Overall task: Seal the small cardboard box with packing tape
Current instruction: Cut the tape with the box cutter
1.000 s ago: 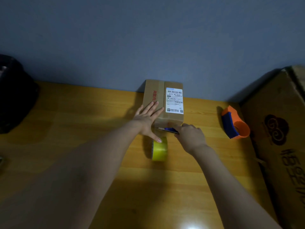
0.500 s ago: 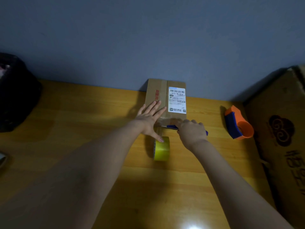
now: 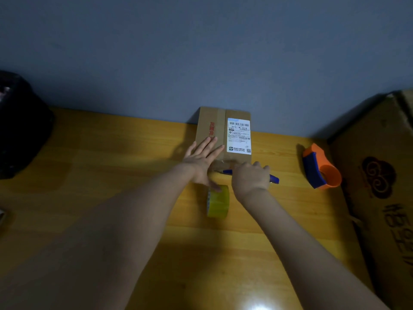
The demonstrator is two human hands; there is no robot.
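Observation:
The small cardboard box (image 3: 220, 124) lies flat on the wooden table against the wall, with a white shipping label (image 3: 238, 136) on its right half and tape down its middle seam. My left hand (image 3: 202, 161) presses flat on the box's near left part, fingers spread, thumb reaching down to the yellowish tape roll (image 3: 218, 201) that stands on edge just in front of the box. My right hand (image 3: 249, 177) is closed around a blue utility knife (image 3: 273, 179), its tip pointing left along the box's near edge.
An orange and blue tape dispenser (image 3: 320, 170) lies on the table (image 3: 111, 175) to the right. A large cardboard carton (image 3: 380, 186) stands at the right edge. A dark bag (image 3: 20, 126) sits at the far left.
My right hand with the knife has slid to the right along the box's near edge. My left hand stays on the box.

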